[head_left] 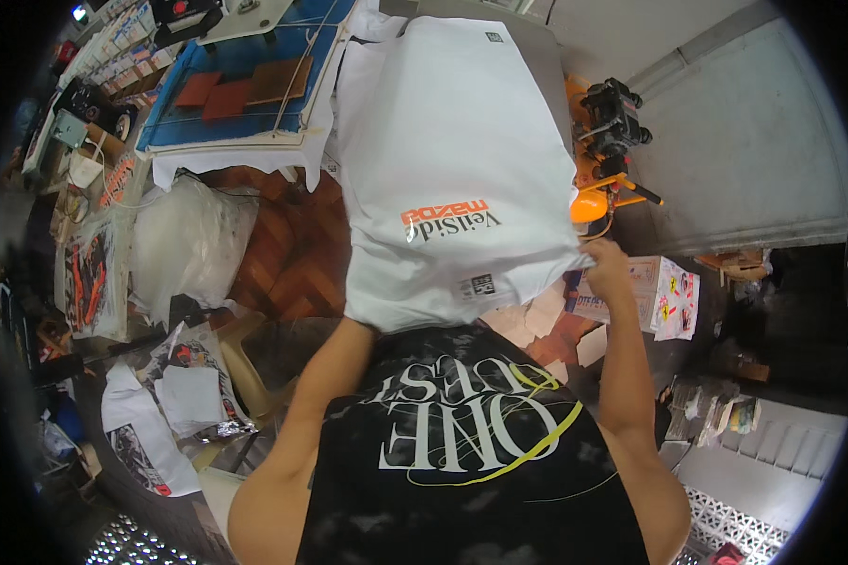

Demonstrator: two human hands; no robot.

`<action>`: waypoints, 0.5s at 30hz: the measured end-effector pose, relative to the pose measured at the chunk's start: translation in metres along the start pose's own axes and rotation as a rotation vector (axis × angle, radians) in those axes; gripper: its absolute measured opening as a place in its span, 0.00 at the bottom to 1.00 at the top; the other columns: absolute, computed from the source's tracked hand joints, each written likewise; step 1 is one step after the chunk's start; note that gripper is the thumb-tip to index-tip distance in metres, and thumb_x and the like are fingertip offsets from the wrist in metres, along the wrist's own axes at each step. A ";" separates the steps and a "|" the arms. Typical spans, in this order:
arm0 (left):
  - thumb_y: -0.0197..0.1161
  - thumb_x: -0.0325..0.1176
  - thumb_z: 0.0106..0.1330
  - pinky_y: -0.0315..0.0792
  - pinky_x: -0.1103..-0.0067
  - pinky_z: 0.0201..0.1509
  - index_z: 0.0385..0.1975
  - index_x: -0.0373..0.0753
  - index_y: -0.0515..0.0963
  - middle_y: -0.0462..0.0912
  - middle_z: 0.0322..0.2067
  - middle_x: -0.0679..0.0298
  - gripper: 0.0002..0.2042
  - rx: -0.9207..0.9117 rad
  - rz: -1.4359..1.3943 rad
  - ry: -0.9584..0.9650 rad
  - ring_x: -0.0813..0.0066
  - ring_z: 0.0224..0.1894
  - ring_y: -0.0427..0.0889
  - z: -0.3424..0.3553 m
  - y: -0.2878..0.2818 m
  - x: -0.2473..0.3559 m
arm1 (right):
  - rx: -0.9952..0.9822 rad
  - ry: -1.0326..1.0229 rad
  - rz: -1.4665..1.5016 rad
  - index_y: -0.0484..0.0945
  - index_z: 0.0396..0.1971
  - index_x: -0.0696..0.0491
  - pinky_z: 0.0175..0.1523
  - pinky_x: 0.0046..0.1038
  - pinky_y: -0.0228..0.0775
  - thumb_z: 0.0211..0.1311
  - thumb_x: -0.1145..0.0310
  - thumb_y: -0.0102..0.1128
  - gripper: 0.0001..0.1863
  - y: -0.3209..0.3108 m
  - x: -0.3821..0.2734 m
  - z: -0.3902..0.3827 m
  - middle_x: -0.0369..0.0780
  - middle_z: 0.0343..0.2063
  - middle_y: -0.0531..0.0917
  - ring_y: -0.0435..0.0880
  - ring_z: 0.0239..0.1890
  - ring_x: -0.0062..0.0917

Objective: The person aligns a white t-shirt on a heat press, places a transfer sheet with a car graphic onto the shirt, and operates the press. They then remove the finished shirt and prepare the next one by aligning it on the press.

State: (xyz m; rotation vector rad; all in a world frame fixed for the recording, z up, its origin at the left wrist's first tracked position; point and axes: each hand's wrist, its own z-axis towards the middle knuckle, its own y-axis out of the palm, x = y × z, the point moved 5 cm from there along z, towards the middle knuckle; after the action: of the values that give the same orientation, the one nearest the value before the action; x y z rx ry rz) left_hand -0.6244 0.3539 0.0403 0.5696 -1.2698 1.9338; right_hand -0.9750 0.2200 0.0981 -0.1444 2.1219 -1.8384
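A white T-shirt (452, 122) with dark and orange print lies draped over a grey board, its lower part bunched toward me. My right hand (605, 262) pinches the right corner of its lower edge. My left hand (360, 322) reaches up under the lower left of the fabric, so its fingers are hidden.
A blue screen-like board (165, 122) with reddish squares sits upper left, above plastic bags (184, 245). An orange machine (589, 205) and a printed cardboard box (669, 297) stand at the right, beside a grey wall (744, 151). Loose printed sheets (151, 443) lie lower left.
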 end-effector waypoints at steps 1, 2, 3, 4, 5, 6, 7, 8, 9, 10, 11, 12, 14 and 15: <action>0.63 0.37 0.67 0.71 0.57 0.66 0.63 0.43 0.73 0.76 0.63 0.56 0.24 -0.018 0.067 0.035 0.53 0.65 0.75 0.005 -0.004 0.005 | -0.078 0.046 -0.114 0.86 0.45 0.54 0.65 0.40 0.70 0.45 0.85 0.52 0.25 0.003 -0.008 0.004 0.46 0.49 0.85 0.79 0.58 0.42; 0.63 0.37 0.66 0.71 0.57 0.66 0.63 0.43 0.74 0.77 0.63 0.56 0.24 -0.028 0.125 0.067 0.53 0.65 0.75 0.006 -0.010 0.008 | -0.039 -0.095 -0.057 0.85 0.46 0.54 0.65 0.40 0.70 0.47 0.84 0.54 0.24 0.001 -0.030 0.010 0.46 0.51 0.84 0.79 0.58 0.43; 0.63 0.37 0.66 0.71 0.57 0.66 0.63 0.43 0.74 0.77 0.62 0.56 0.24 -0.034 0.163 0.088 0.53 0.65 0.75 0.008 -0.014 0.011 | 0.003 -0.199 -0.005 0.84 0.48 0.54 0.65 0.40 0.70 0.48 0.83 0.55 0.24 0.002 -0.054 0.013 0.47 0.53 0.83 0.78 0.59 0.44; 0.64 0.37 0.66 0.71 0.57 0.65 0.62 0.43 0.74 0.77 0.62 0.56 0.24 -0.040 0.198 0.099 0.53 0.64 0.76 0.007 -0.018 0.012 | 0.000 -0.229 0.029 0.83 0.50 0.55 0.65 0.40 0.69 0.50 0.82 0.57 0.24 0.006 -0.078 0.018 0.48 0.55 0.82 0.78 0.59 0.45; 0.64 0.37 0.65 0.72 0.57 0.65 0.62 0.43 0.74 0.78 0.61 0.56 0.24 -0.042 0.226 0.109 0.52 0.64 0.76 0.006 -0.020 0.013 | 0.057 -0.382 0.227 0.82 0.51 0.55 0.65 0.41 0.69 0.51 0.80 0.60 0.23 0.011 -0.110 0.020 0.49 0.56 0.80 0.77 0.59 0.46; 0.64 0.36 0.65 0.72 0.58 0.65 0.62 0.43 0.75 0.78 0.61 0.56 0.24 -0.043 0.248 0.112 0.52 0.64 0.76 0.006 -0.021 0.013 | 0.065 -0.464 0.414 0.81 0.52 0.56 0.66 0.41 0.69 0.53 0.78 0.63 0.22 0.023 -0.139 0.022 0.50 0.57 0.79 0.76 0.60 0.46; 0.64 0.36 0.65 0.72 0.58 0.64 0.61 0.43 0.75 0.78 0.61 0.56 0.24 -0.046 0.264 0.117 0.52 0.64 0.76 0.005 -0.021 0.013 | 0.077 -0.533 0.440 0.81 0.51 0.56 0.65 0.40 0.70 0.54 0.76 0.65 0.22 0.035 -0.167 0.021 0.49 0.56 0.80 0.77 0.59 0.45; 0.64 0.36 0.64 0.72 0.58 0.64 0.61 0.43 0.75 0.79 0.60 0.56 0.24 -0.049 0.276 0.120 0.52 0.63 0.76 0.006 -0.020 0.011 | 0.108 -0.660 0.459 0.82 0.51 0.56 0.65 0.39 0.70 0.54 0.75 0.68 0.21 0.045 -0.192 0.020 0.49 0.55 0.80 0.78 0.58 0.44; 0.64 0.36 0.64 0.72 0.58 0.64 0.61 0.43 0.76 0.79 0.60 0.56 0.23 -0.049 0.285 0.126 0.52 0.63 0.77 0.004 -0.020 0.011 | 0.123 -0.639 0.462 0.82 0.50 0.55 0.63 0.39 0.71 0.54 0.74 0.68 0.20 0.053 -0.205 0.026 0.48 0.51 0.82 0.80 0.56 0.43; 0.64 0.36 0.64 0.72 0.58 0.63 0.60 0.42 0.76 0.79 0.59 0.56 0.23 -0.046 0.299 0.128 0.52 0.62 0.77 0.006 -0.019 0.008 | 0.155 -0.671 0.452 0.83 0.49 0.55 0.61 0.38 0.72 0.54 0.74 0.68 0.20 0.058 -0.218 0.031 0.47 0.47 0.83 0.81 0.53 0.42; 0.64 0.36 0.64 0.73 0.57 0.63 0.60 0.42 0.76 0.79 0.59 0.56 0.23 -0.043 0.300 0.114 0.52 0.62 0.77 0.003 -0.020 0.007 | 0.192 -0.731 0.441 0.83 0.48 0.55 0.59 0.38 0.73 0.55 0.74 0.68 0.19 0.060 -0.227 0.035 0.45 0.44 0.85 0.82 0.51 0.42; 0.64 0.36 0.64 0.73 0.57 0.63 0.60 0.42 0.76 0.79 0.59 0.56 0.23 -0.037 0.303 0.105 0.51 0.61 0.77 0.003 -0.021 0.004 | 0.193 -0.733 0.411 0.84 0.48 0.55 0.57 0.36 0.75 0.55 0.74 0.68 0.18 0.061 -0.232 0.038 0.45 0.41 0.86 0.84 0.48 0.41; 0.64 0.37 0.64 0.73 0.57 0.62 0.59 0.42 0.76 0.80 0.58 0.55 0.22 -0.028 0.300 0.079 0.51 0.60 0.78 0.000 -0.022 0.001 | 0.173 -0.737 0.338 0.84 0.46 0.57 0.51 0.33 0.77 0.56 0.75 0.68 0.16 0.062 -0.237 0.043 0.45 0.36 0.87 0.86 0.42 0.38; 0.64 0.37 0.64 0.73 0.57 0.62 0.59 0.42 0.76 0.80 0.58 0.55 0.22 -0.025 0.298 0.068 0.51 0.59 0.78 -0.001 -0.022 -0.001 | 0.165 -0.673 0.511 0.84 0.46 0.57 0.48 0.31 0.78 0.57 0.75 0.68 0.15 0.061 -0.234 0.047 0.45 0.35 0.87 0.86 0.40 0.35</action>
State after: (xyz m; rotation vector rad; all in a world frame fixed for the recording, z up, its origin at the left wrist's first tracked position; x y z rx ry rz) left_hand -0.6068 0.3594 0.0523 0.3123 -1.3958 2.1555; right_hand -0.7319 0.2529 0.0756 -0.1393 1.3792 -1.3893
